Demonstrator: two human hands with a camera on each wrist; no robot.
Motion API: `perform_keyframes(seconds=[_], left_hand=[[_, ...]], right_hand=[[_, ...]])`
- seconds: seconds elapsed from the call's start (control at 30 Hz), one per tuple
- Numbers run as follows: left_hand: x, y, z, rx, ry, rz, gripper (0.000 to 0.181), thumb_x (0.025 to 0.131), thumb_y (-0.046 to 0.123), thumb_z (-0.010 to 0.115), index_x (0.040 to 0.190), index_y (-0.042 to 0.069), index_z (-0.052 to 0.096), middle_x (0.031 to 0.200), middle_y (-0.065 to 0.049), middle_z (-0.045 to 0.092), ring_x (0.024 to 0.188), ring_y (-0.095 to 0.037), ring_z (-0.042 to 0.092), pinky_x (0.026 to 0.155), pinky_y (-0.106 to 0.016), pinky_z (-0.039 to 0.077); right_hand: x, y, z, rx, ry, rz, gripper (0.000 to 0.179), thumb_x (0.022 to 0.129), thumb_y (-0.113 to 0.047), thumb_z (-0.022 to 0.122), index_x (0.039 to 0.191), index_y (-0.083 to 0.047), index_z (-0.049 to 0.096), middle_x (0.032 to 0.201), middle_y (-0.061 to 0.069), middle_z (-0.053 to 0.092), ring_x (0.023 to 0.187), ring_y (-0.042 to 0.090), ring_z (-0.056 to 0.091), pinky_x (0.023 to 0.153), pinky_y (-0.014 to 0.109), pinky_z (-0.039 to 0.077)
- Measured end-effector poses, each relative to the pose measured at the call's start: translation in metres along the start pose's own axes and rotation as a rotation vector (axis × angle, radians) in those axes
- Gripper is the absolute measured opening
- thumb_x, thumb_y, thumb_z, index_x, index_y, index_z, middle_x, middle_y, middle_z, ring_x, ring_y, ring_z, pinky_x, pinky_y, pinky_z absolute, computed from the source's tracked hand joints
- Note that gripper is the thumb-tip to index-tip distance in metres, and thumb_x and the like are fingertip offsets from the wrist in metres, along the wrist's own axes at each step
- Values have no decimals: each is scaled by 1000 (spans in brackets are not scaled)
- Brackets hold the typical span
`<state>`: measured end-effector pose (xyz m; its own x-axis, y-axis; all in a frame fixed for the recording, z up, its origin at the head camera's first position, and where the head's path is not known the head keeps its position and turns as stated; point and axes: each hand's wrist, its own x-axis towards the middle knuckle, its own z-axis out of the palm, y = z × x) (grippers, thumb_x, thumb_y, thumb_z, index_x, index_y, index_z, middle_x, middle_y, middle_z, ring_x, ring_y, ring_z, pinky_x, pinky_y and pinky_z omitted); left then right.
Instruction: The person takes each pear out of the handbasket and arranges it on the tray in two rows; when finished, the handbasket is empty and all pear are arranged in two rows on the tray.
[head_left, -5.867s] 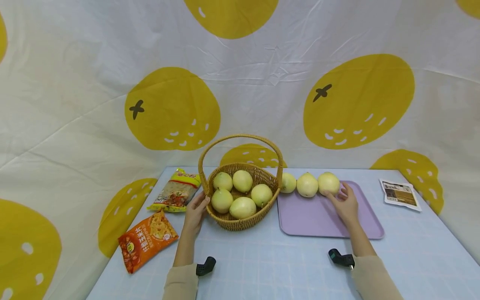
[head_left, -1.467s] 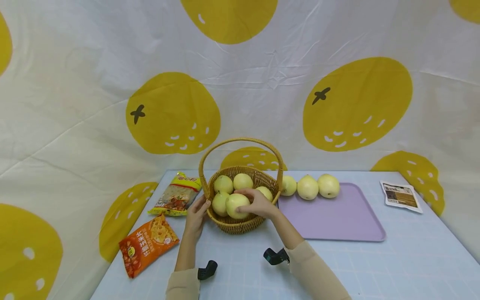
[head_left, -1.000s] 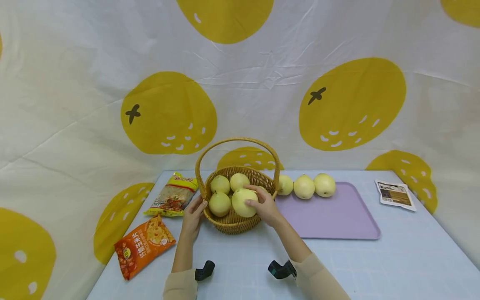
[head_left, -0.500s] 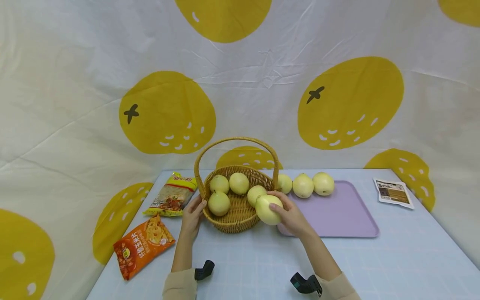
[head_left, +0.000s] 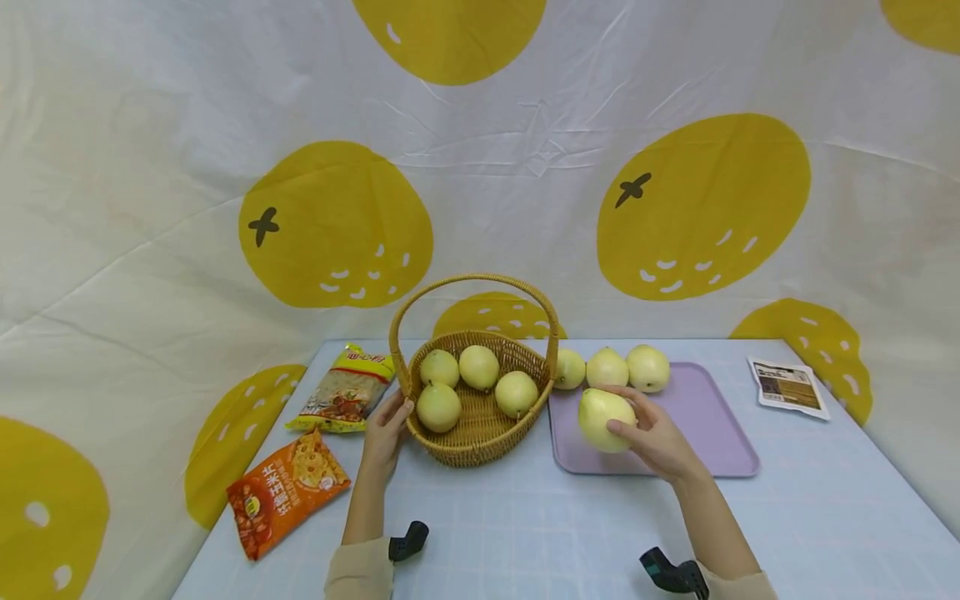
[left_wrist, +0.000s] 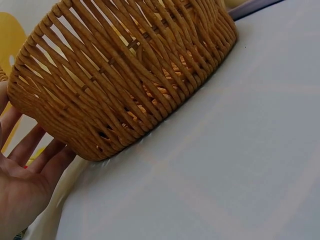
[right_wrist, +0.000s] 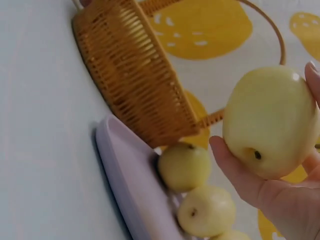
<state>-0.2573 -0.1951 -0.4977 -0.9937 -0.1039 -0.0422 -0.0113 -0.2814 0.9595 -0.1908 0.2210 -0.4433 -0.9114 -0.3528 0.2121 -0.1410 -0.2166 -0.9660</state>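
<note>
Reaching straight forward over a pale blue desk (head_left: 495,533) in the head view, the left hand (head_left: 384,433) rests at the left end of a wicker basket (head_left: 480,417), its thumb at the rim. The right hand (head_left: 662,442) angles in from the lower right, thumb and fingers curled round a pale pear (head_left: 604,422), which it holds up before the left part of a purple tray (head_left: 701,433). Four pears (head_left: 478,367) lie in the basket; three others (head_left: 607,370) line the tray's back edge.

From the left wrist, the left fingers look spread and loosely straight, touching the basket's outer wall.

From the right wrist, the thumb presses one side of the pear, a fingertip the other.
</note>
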Motion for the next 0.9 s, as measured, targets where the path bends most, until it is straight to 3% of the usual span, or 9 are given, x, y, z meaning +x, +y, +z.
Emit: perform_keyframes(seconds=[0.2, 0.33, 0.43, 0.67, 0.8, 0.9], left_hand=[[-1, 0, -1, 12, -2, -2, 54, 92, 16, 63, 140, 1, 43, 139, -24, 43, 97, -6, 61, 81, -23, 51], [0, 0, -1, 20, 0, 9, 57, 91, 19, 64, 140, 0, 42, 139, -24, 43, 98, -7, 61, 81, -23, 52], [-1, -1, 0, 19, 7, 21, 57, 90, 19, 65, 139, -1, 43, 138, -24, 44, 98, -8, 61, 80, -23, 52], [-1, -3, 0, -11, 15, 9, 52, 91, 15, 64, 138, 2, 46, 136, -21, 47, 97, -8, 62, 79, -24, 52], [-1, -1, 0, -12, 8, 0, 53, 92, 15, 63, 139, 1, 44, 137, -21, 46, 98, -8, 61, 80, -24, 52], [0, 0, 1, -9, 3, 1, 53, 92, 15, 62, 139, 1, 44, 137, -22, 45, 98, -8, 61, 81, -24, 52]], right_hand=[[-16, -9, -29, -50, 82, 1, 45, 92, 5, 52, 133, -14, 49, 115, -1, 57, 95, 11, 60, 77, 27, 54], [-24, -14, -48, -78, 251, 27, 39, 95, -2, 51, 130, -20, 52, 109, -6, 58, 89, 9, 61, 73, 26, 54], [-27, -16, -64, -110, 411, 96, 42, 95, -12, 56, 135, -22, 48, 108, -10, 53, 87, 4, 58, 71, 22, 53], [-24, -11, -99, -370, 711, 252, 71, 88, -39, 65, 148, -20, 32, 125, 12, 43, 85, -6, 50, 67, 13, 49], [-16, -6, -113, -326, 838, 273, 77, 84, -40, 69, 149, -21, 31, 128, 15, 43, 88, -2, 48, 64, 9, 47], [-9, -2, -121, -302, 896, 290, 80, 82, -40, 71, 149, -23, 30, 139, 17, 36, 103, 6, 46, 65, 5, 43]])
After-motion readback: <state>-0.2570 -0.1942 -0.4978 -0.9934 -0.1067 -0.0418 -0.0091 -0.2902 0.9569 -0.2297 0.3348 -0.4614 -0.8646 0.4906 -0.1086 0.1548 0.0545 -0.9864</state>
